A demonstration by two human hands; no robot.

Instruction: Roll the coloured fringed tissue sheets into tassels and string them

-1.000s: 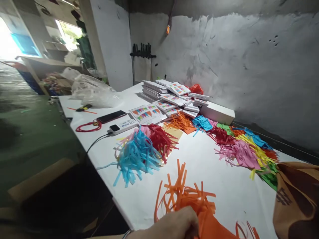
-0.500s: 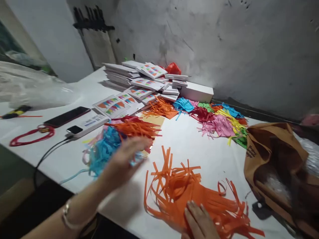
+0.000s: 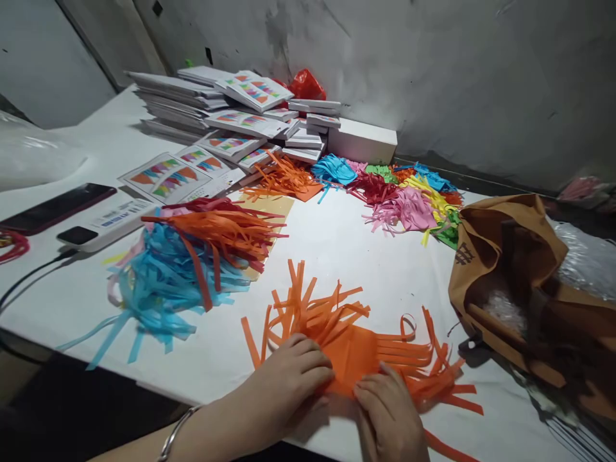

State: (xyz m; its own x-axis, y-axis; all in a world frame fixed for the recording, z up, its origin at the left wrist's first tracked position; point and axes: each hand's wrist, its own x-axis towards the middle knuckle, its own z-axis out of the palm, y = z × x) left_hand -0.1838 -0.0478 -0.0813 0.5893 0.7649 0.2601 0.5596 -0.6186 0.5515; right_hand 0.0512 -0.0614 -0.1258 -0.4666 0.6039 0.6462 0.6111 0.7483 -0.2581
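Note:
An orange fringed paper tassel (image 3: 355, 354) lies spread on the white table near its front edge, its cut strips fanning out to the left and right. My left hand (image 3: 283, 388), with a silver bangle at the wrist, is closed on the near left part of its uncut middle. Closed too, my right hand (image 3: 391, 410) grips the near right part, thumb side toward the left hand. The fingertips are partly hidden behind the hands. To the left, a pile of blue fringed paper (image 3: 163, 276) lies under orange and red fringed paper (image 3: 221, 228).
Stacks of printed white packets (image 3: 178, 96) and a white box (image 3: 363, 141) stand along the wall. Coloured fringed bundles (image 3: 409, 208) lie at the back. A brown bag (image 3: 510, 250) sits on the right. At left are a phone (image 3: 58, 206) and a white power bank (image 3: 103, 224).
My left hand has moved from beside the blue and orange pile to the orange tassel and closed on it. My right hand has gone from lying on the tassel to gripping it. The view has shifted.

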